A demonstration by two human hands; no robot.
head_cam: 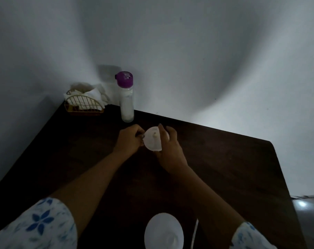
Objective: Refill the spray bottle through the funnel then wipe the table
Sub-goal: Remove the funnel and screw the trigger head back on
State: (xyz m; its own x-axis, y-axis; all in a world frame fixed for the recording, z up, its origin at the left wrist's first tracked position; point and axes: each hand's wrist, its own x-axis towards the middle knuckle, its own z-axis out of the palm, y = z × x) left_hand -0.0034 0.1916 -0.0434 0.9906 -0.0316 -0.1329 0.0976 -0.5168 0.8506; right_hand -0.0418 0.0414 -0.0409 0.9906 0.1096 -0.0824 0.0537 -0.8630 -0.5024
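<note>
A white round funnel (pixel 152 141) with a small stem showing at its middle is held just above the dark table (pixel 224 159), near its centre. My right hand (pixel 168 151) grips the funnel's right side. My left hand (pixel 129 139) has its fingers pinched together at the funnel's left rim. What lies under the funnel is hidden. A clear bottle with a purple cap (pixel 126 97) stands upright behind my hands, against the wall. A white rounded object (pixel 163 230) sits at the table's near edge; it is too dim to identify.
A gold wire basket (pixel 84 105) with white cloths (pixel 91 94) stands in the far left corner. A thin white tube (pixel 195 230) lies beside the rounded object. Walls close off the table's far and left sides; its right edge drops to the floor.
</note>
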